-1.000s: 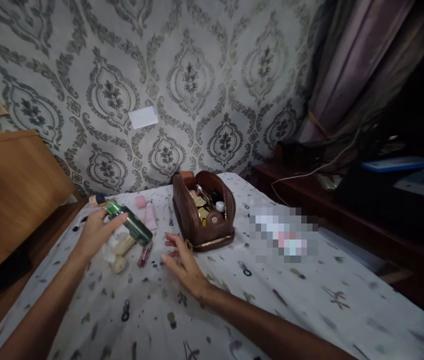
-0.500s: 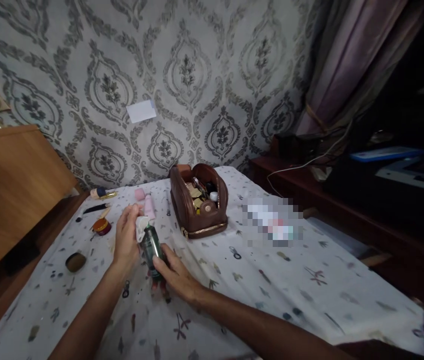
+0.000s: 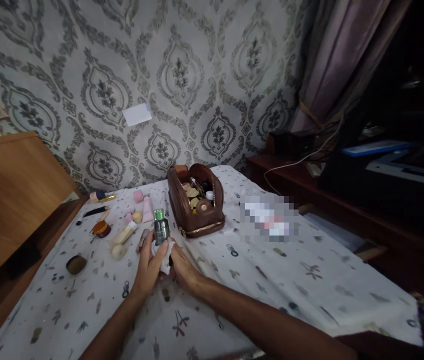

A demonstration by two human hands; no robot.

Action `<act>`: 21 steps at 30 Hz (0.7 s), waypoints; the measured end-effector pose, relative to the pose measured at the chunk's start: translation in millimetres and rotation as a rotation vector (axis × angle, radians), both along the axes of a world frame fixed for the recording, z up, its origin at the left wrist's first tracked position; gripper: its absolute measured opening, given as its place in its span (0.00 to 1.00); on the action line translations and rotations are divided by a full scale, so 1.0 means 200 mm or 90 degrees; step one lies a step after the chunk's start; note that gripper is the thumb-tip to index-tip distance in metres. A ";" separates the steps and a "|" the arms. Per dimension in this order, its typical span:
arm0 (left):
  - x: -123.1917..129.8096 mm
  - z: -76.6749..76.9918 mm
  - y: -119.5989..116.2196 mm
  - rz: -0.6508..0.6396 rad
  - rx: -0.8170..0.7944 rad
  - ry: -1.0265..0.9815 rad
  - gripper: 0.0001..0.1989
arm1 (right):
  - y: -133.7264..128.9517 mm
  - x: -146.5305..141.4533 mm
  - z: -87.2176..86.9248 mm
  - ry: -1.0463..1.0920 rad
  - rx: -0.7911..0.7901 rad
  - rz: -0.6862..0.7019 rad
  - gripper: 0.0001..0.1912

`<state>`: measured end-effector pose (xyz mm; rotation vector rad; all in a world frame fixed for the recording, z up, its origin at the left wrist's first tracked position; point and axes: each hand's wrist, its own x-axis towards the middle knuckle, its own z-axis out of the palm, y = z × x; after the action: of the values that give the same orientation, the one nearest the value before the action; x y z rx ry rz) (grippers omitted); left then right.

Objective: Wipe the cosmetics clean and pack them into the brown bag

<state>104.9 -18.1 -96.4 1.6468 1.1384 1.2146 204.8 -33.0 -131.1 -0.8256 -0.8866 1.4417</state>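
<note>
Grey-patterned wallpaper [image 3: 180,75] rises behind our bench [image 3: 272,290], which wears a printed cloth. Near its far edge stands the open brown bag [image 3: 197,220]. Our left hand [image 3: 149,267] has its fingers clamped on the green bottle [image 3: 162,231], upright in front of the bag. Our right hand [image 3: 185,269] meets the white wipe [image 3: 166,257] around the bottle's base; its fingertips are hidden, so we can't tell their grip. Towards the left edge lie a pink tube [image 3: 147,209] and an amber jar [image 3: 101,229].
</note>
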 end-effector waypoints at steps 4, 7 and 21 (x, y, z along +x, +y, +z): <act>0.00 -0.01 0.00 0.028 0.037 0.018 0.21 | 0.01 -0.03 -0.02 0.062 -0.043 0.002 0.31; 0.00 0.00 0.00 0.021 0.075 0.027 0.17 | 0.00 -0.02 0.00 0.074 -0.068 0.030 0.36; -0.14 -0.15 0.08 0.093 -0.013 -0.119 0.20 | -0.05 0.08 0.13 -0.259 0.187 0.028 0.31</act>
<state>77.9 -2.0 -125.7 1.4216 1.1657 1.4129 221.3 -42.6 -104.2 -0.8927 -1.3952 1.1581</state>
